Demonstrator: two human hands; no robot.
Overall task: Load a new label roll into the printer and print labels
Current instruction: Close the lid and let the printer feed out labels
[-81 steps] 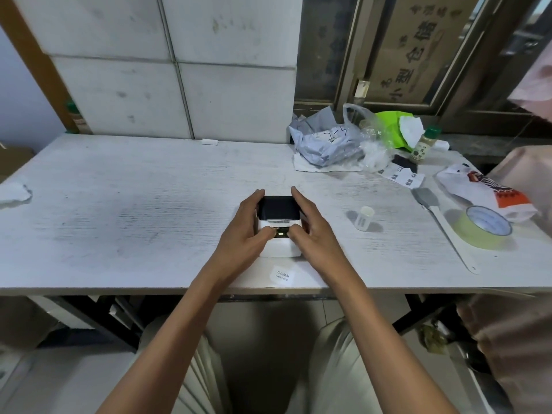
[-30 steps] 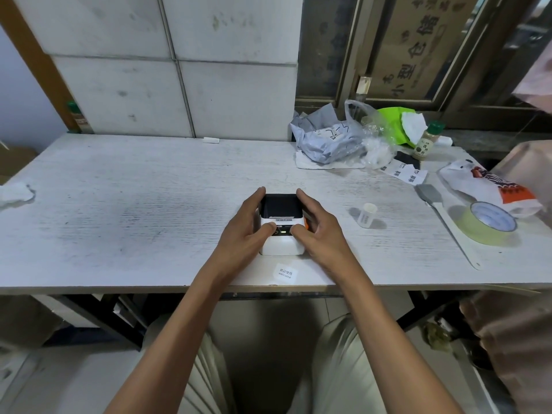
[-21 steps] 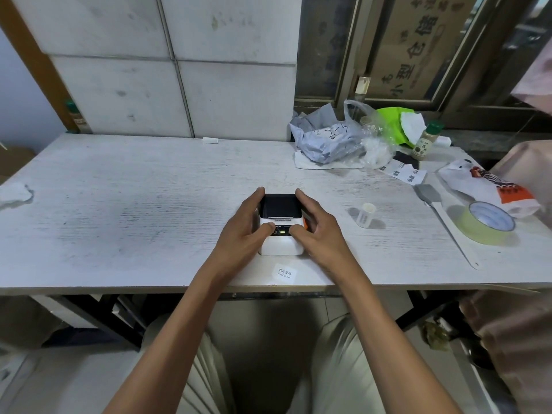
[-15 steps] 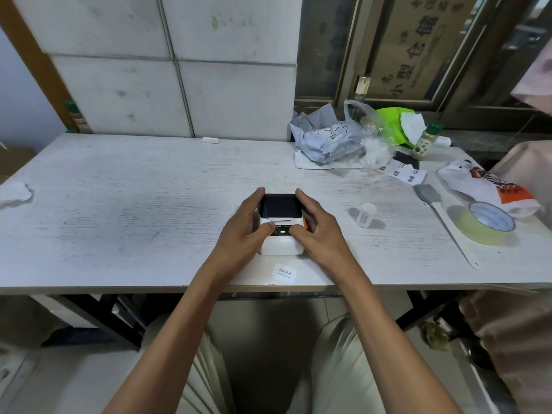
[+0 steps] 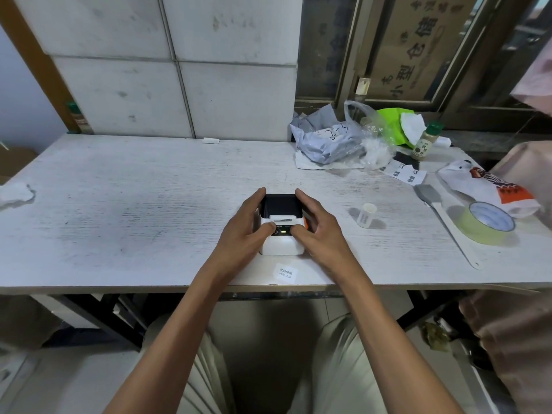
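Observation:
A small white label printer (image 5: 280,243) with a black top lid stands near the front edge of the white table (image 5: 134,210). A green light glows on its front panel, and a white label edge shows at the slot under the lid. My left hand (image 5: 242,234) grips its left side, thumb on the front panel. My right hand (image 5: 321,231) grips its right side, thumb beside the light. A printed label (image 5: 284,272) reading "welcome" lies on the table in front of the printer. A small white label roll (image 5: 366,215) stands to the right.
At the right lie a green tape roll (image 5: 487,224), a white spatula (image 5: 448,222) and a printed bag (image 5: 487,186). Grey and clear plastic bags (image 5: 331,138), paper slips and a small bottle (image 5: 425,141) crowd the back right. A crumpled tissue (image 5: 15,194) sits far left.
Both hands stay on the printer. A white label edge now shows at the slot under the lid.

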